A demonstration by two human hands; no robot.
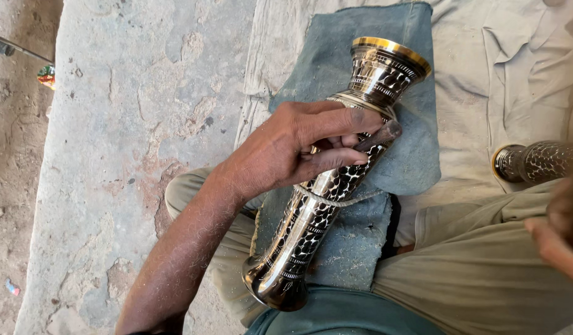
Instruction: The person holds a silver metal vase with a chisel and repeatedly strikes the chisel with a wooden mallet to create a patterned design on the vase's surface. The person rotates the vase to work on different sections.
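A tall brass vase (317, 217) with a black-and-silver engraved pattern and a gold rim lies slanted across my lap on a blue-grey cloth (410, 155). My left hand (286, 149) reaches in from the lower left and rests on the vase's neck, gripping a short tool with a dark wooden handle (379, 136) pressed against the metal. A thin cord (336, 201) loops around the vase's middle. My right hand (550, 245) is a blur at the right edge, away from the vase; what it holds is unclear.
A second engraved vase (535, 162) lies on the pale sheet (485, 74) at the right. A worn stone slab (131, 124) runs along the left, with dirt ground (13, 155) beyond it and a small colourful object (46, 75) there.
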